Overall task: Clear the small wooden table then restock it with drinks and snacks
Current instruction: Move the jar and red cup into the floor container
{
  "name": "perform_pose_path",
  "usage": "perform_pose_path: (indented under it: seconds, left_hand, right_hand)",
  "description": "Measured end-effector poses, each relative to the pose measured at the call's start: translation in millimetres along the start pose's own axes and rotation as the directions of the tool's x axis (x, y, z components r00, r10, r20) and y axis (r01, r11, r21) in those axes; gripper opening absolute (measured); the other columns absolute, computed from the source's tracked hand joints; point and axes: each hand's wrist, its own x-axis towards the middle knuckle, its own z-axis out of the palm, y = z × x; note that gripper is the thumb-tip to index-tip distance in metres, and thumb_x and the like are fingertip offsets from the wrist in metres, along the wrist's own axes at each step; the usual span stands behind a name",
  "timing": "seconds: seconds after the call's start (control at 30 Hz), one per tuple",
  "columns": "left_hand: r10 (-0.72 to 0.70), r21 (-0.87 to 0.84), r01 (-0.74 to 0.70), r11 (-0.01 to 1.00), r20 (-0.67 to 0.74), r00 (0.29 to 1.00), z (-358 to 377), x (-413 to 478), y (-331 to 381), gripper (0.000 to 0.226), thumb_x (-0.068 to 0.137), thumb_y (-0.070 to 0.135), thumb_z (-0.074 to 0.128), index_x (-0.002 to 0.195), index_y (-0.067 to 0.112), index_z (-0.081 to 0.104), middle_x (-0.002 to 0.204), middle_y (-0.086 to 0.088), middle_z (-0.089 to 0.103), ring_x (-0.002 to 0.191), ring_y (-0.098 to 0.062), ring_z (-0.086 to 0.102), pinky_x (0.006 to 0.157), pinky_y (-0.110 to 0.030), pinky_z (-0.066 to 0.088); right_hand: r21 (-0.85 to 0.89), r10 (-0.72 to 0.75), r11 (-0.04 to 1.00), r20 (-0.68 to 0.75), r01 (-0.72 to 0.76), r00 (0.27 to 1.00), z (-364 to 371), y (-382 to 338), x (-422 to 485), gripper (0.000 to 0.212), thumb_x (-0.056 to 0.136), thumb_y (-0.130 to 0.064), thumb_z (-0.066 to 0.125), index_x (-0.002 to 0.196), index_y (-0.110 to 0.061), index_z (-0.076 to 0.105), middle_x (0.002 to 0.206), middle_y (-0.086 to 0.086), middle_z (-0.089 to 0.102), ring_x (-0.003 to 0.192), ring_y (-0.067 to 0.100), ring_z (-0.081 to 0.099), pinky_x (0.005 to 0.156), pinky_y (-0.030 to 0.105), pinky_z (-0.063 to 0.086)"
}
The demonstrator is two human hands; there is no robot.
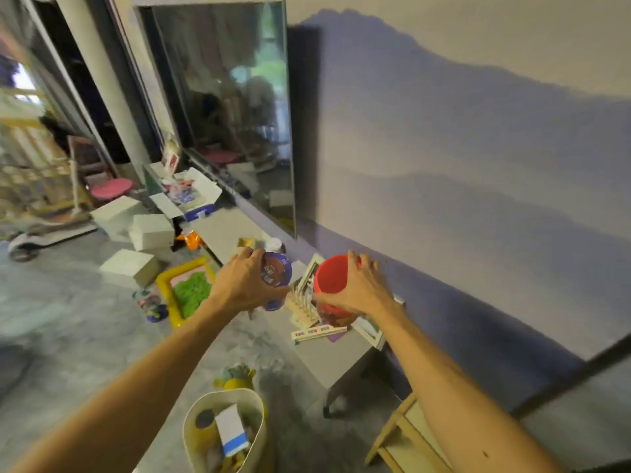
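Both hands are stretched out over the long grey low cabinet [341, 356] that stands under the big dark wall screen [225, 107]. The left hand [244, 285] is closed around a round purple snack cup with a printed lid [278, 273], and the right hand [360, 291] is clamped on the rim and side of a red plastic cup [331, 278]. The 2 hands are near each other but not touching.

Only a corner of the small pale wooden table [406, 435] shows, at the lower right, well apart from both cups, so they are not yet on it.

The main risk, I think, is the crowded cabinet top: a wooden peg rack [302, 303] and a white picture frame [370, 331] lie just beside the cups, and a sleeve or wrist may knock them off. The picture is blurred, so a fast turn toward the table may also loosen the 1-handed hold on each cup. An open cream-coloured bin [259, 435] stands on the floor below.
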Motion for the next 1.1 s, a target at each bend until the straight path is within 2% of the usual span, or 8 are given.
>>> perform_pose_path:
  seconds: [0.1,0.2,0.3,0.47,0.63,0.83,0.97,1.1]
  left_hand:
    - [-0.087,0.050,0.088,0.995,-0.020,0.996,-8,-33,-44,0.111,0.058,0.095,0.069,0.144,0.026,0.052,0.131,0.001,0.061,0.105,-0.022,0.064,0.078,-0.033,0.055]
    - [-0.164,0.046,0.165,0.985,-0.021,0.986,-11,-57,-89,0.109,0.056,0.096,0.067,0.141,0.028,0.053,0.132,0.002,0.060,0.107,-0.022,0.064,0.083,-0.039,0.060]
    - [-0.203,0.059,0.203,0.977,-0.011,0.979,-11,-70,-134,0.108,0.054,0.099,0.064,0.136,0.028,0.055,0.128,0.002,0.061,0.103,-0.023,0.065,0.081,-0.044,0.063]
    - [-0.184,0.072,0.181,0.981,0.044,0.982,-8,-76,-201,0.106,0.056,0.098,0.065,0.133,0.026,0.059,0.119,0.000,0.062,0.097,-0.023,0.063,0.079,-0.042,0.061]
    - [-0.160,0.007,0.161,0.987,0.145,0.976,10,-76,-258,0.107,0.060,0.091,0.071,0.142,0.024,0.055,0.125,-0.002,0.060,0.104,-0.027,0.066,0.082,-0.044,0.061]
    - [-0.143,-0.062,0.169,0.984,0.299,0.944,77,-88,-308,0.103,0.062,0.085,0.075,0.142,0.024,0.053,0.134,0.000,0.058,0.109,-0.027,0.065,0.083,-0.043,0.061]
    - [-0.177,-0.084,0.227,0.970,0.395,0.902,141,-98,-328,0.108,0.059,0.088,0.072,0.144,0.025,0.050,0.137,0.001,0.056,0.113,-0.028,0.065,0.086,-0.043,0.061]
    - [-0.219,-0.076,0.283,0.956,0.457,0.862,222,-103,-349,0.106,0.060,0.082,0.073,0.147,0.026,0.047,0.140,0.001,0.054,0.117,-0.029,0.064,0.088,-0.043,0.060]
  right_hand:
    - [0.035,-0.068,0.997,0.074,0.065,0.995,28,-44,-7,0.142,0.059,-0.097,0.070,0.164,-0.022,0.012,0.163,0.012,0.028,0.146,0.038,0.037,0.107,0.054,0.048]
    - [0.033,-0.108,0.994,0.115,0.105,0.987,55,-88,-11,0.148,0.058,-0.099,0.068,0.166,-0.019,0.007,0.166,0.014,0.025,0.150,0.041,0.034,0.112,0.057,0.045]
    - [0.050,-0.124,0.992,0.139,0.118,0.982,81,-129,-13,0.154,0.060,-0.096,0.072,0.167,-0.016,-0.004,0.170,0.015,0.019,0.153,0.041,0.030,0.114,0.057,0.041]
    - [0.062,-0.090,0.995,0.166,0.080,0.982,131,-189,-10,0.159,0.057,-0.096,0.073,0.167,-0.012,-0.005,0.172,0.016,0.015,0.155,0.042,0.028,0.117,0.058,0.039]
    - [0.022,-0.032,0.999,0.203,0.028,0.979,182,-228,-7,0.156,0.058,-0.096,0.072,0.167,-0.008,0.002,0.171,0.016,0.013,0.154,0.042,0.026,0.118,0.056,0.038]
    - [-0.012,0.051,0.999,0.301,-0.049,0.952,261,-235,-15,0.152,0.060,-0.097,0.070,0.166,-0.007,0.007,0.166,0.015,0.022,0.150,0.038,0.029,0.112,0.055,0.042]
    - [-0.046,0.094,0.995,0.364,-0.083,0.927,324,-217,-8,0.152,0.054,-0.103,0.062,0.165,-0.010,0.012,0.164,0.013,0.028,0.146,0.037,0.033,0.111,0.054,0.045]
    - [-0.052,0.109,0.994,0.426,-0.096,0.898,400,-190,9,0.153,0.052,-0.102,0.063,0.164,-0.010,0.014,0.163,0.012,0.029,0.145,0.036,0.034,0.109,0.055,0.047]
